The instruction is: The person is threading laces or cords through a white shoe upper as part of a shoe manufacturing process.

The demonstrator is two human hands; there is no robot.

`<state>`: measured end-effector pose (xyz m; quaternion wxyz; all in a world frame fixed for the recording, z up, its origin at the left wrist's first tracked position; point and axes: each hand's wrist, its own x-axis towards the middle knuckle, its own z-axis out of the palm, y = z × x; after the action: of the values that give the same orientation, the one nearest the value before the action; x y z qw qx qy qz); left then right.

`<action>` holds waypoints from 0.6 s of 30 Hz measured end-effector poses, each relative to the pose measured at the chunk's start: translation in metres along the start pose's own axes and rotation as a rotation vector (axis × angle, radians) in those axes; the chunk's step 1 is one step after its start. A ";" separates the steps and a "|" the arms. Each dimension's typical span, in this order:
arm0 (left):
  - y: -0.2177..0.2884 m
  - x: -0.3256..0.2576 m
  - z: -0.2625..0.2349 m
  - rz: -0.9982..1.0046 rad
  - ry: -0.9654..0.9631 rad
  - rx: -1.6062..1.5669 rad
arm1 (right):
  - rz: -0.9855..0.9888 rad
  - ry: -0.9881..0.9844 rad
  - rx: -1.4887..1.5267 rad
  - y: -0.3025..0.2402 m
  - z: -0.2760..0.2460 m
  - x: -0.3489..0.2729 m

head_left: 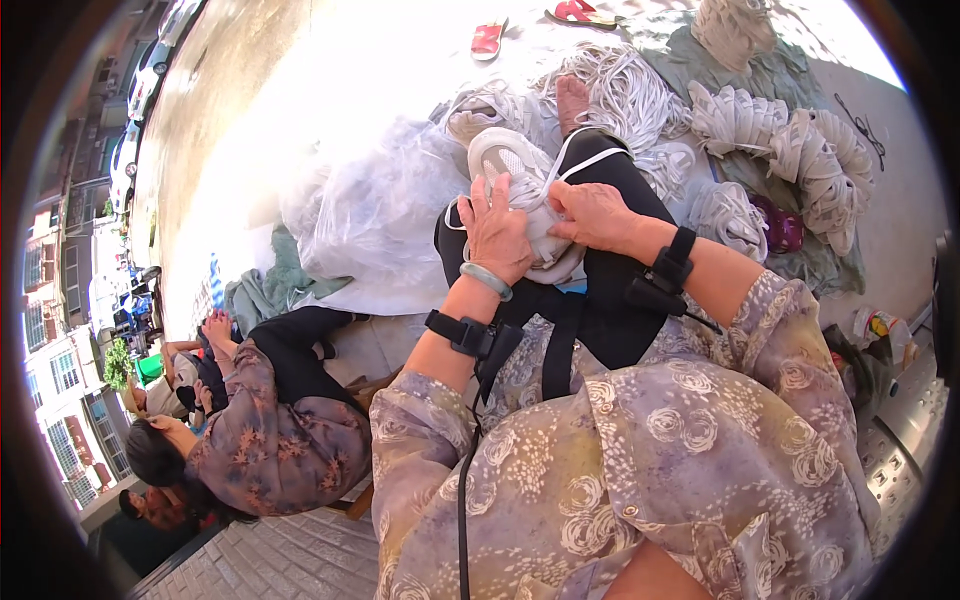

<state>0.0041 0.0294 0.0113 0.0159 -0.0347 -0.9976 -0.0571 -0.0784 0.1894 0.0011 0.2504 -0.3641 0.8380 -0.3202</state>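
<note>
A white and pale grey sneaker lies across my lap, its toe pointing away from me. My left hand rests on its left side, fingers stretched and spread over the upper. At the lacing, my right hand has its thumb and fingers drawn together in a pinch. A white shoelace loops out from the sneaker above those fingers. The pinched part of the lace is mostly hidden by the fingertips.
A heap of white laces lies beyond my knees. Bundled pale shoe parts sit on green cloth at the right. Clear plastic sheeting spreads at the left. A person in a patterned shirt sits close on my left. Red slippers lie farther off.
</note>
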 end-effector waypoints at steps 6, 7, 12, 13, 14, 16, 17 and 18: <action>-0.014 0.001 0.000 0.071 -0.010 -0.197 | 0.023 -0.015 0.020 -0.002 -0.001 0.002; -0.012 0.000 -0.001 0.047 -0.035 -0.158 | 0.025 -0.013 0.021 -0.002 -0.001 0.003; 0.006 0.001 -0.011 0.010 -0.161 0.025 | 0.011 0.008 0.009 0.000 0.001 0.003; 0.008 0.003 -0.012 -0.013 -0.170 0.024 | 0.005 0.010 0.005 0.000 0.001 0.002; 0.010 0.003 -0.012 -0.038 -0.179 0.023 | 0.003 0.010 0.007 -0.001 0.002 0.002; 0.012 -0.002 0.001 -0.061 -0.142 0.050 | 0.006 0.010 0.011 -0.002 0.003 0.001; 0.014 -0.001 0.003 -0.083 -0.103 0.074 | 0.006 0.011 0.012 -0.001 0.004 0.000; 0.014 -0.001 0.005 -0.082 -0.104 0.075 | 0.008 0.022 0.017 0.000 0.004 0.000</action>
<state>0.0060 0.0434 0.0077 -0.0369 0.0038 -0.9991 -0.0184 -0.0754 0.1879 -0.0016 0.2457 -0.3551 0.8394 -0.3302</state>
